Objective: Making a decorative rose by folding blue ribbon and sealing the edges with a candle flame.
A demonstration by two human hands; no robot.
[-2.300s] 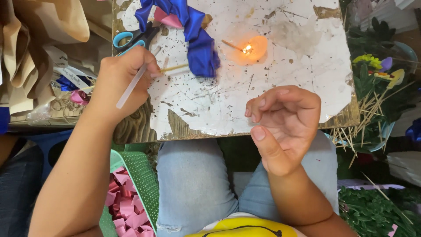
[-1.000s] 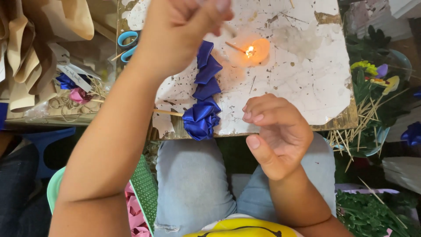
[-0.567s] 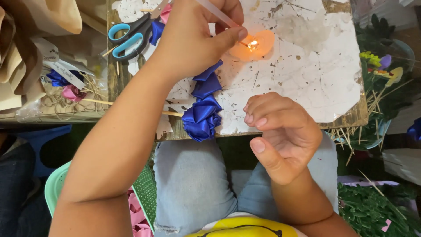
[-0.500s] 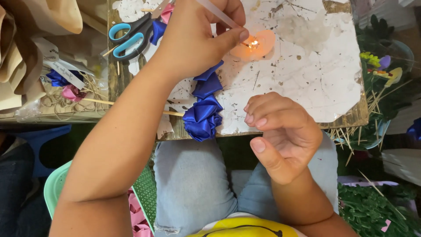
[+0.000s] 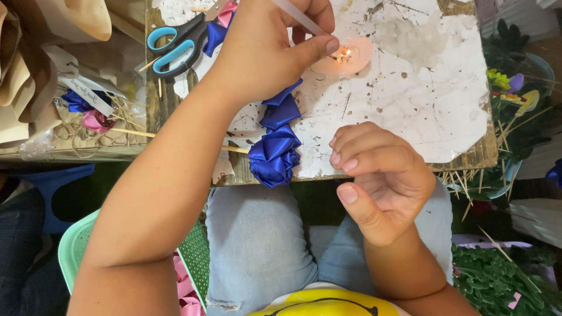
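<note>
Seen from the head camera, the left hand (image 5: 266,50) reaches forward over a wax-spattered white board (image 5: 410,111) and pinches a thin white stick (image 5: 298,16) between thumb and fingers, with the stick's lower end brought down right beside the small flame (image 5: 343,54) of a low candle (image 5: 345,58) that sits in a pool of its own pale orange wax; the tilt of the stick looks meant to put only its tip at the fire while the fingers stay clear of the heat. The right hand (image 5: 380,181) hangs loosely curled at the near edge of the board, fingers bent inward and holding nothing, apart from the left and seemingly kept ready just beside the work. Under the left forearm a folded blue satin ribbon piece (image 5: 275,149) lies on the board, its rosette end drooping over the near edge towards the person's lap, with a thin wooden skewer (image 5: 140,133) running out from it to the left. Blue-handled scissors (image 5: 172,44) rest at the far left corner of the board, within easy reach. A green mesh basket (image 5: 196,257) with pink scraps stands by the left knee, and greenery with small flowers (image 5: 515,88) sits off to the right
</note>
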